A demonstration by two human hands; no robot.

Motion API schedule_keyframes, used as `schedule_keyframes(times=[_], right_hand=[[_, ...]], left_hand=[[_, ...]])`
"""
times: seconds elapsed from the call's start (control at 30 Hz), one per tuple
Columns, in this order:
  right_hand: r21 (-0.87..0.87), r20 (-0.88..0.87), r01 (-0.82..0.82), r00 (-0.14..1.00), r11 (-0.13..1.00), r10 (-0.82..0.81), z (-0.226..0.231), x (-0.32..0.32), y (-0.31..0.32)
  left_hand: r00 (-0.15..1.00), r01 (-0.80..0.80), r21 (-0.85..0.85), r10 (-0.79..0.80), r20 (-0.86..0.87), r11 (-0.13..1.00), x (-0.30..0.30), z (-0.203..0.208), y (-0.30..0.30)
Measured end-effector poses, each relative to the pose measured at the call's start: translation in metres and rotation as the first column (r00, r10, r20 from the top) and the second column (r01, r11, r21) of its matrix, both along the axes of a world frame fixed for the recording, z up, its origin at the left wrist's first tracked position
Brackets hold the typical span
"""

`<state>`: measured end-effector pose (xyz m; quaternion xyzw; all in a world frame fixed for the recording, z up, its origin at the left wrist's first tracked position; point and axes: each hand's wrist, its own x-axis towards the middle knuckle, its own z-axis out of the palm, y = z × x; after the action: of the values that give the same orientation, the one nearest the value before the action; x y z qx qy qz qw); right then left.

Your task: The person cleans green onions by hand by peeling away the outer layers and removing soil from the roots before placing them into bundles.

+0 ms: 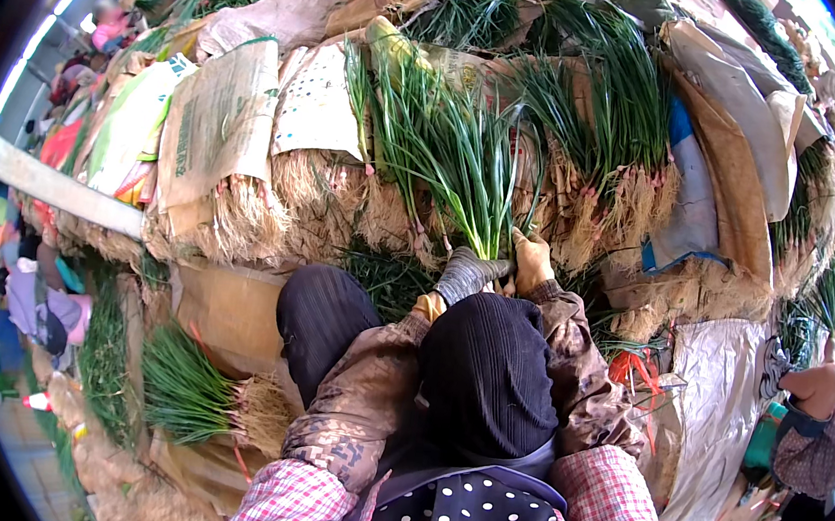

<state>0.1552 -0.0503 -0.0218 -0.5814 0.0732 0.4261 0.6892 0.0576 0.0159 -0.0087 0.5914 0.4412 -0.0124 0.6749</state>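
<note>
A bunch of green onions [475, 181] fans upward and away from me, leaves pointing to the far side. My left hand [469, 277], in a grey glove with a yellowish cuff, is closed around the bunch's lower stalks, just beyond my knees. Close beside it on the right, my right hand [534, 263], yellowish and perhaps gloved, has its fingers curled at the bunch's base. A thin green stalk rises from its fingertips. The roots between my hands are mostly hidden by the hands and my dark-trousered knee.
Beyond my hands, rooty onions [630, 196] lie piled, partly under sacks [219, 111]. A tied bunch [194, 390] lies on brown sheeting at my left. Red ties [636, 367] and pale sheeting [714, 420] are at my right. Another person [823, 435] sits far right; others are far left.
</note>
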Motion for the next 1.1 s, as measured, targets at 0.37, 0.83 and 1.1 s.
schedule_keyframes(times=[0.37, 0.83, 1.1], right_hand=[[-0.433, 0.448, -0.184, 0.806, 0.882, 0.388, -0.016, 0.003, -0.004], [-0.878, -0.019, -0.478, 0.085, 0.024, 0.996, -0.088, -0.006, -0.222], [-0.713, 0.691, -0.068, 0.104, 0.698, 0.716, 0.007, 0.037, -0.107]], left_hand=[[0.985, 0.142, 0.071, -0.134, -0.104, 0.987, 0.002, -0.002, 0.001], [0.651, 0.039, -0.381, 0.266, 0.711, 0.924, -0.013, 0.023, 0.002], [0.735, -0.151, -0.669, 0.535, 0.417, 0.728, -0.01, -0.011, 0.005]])
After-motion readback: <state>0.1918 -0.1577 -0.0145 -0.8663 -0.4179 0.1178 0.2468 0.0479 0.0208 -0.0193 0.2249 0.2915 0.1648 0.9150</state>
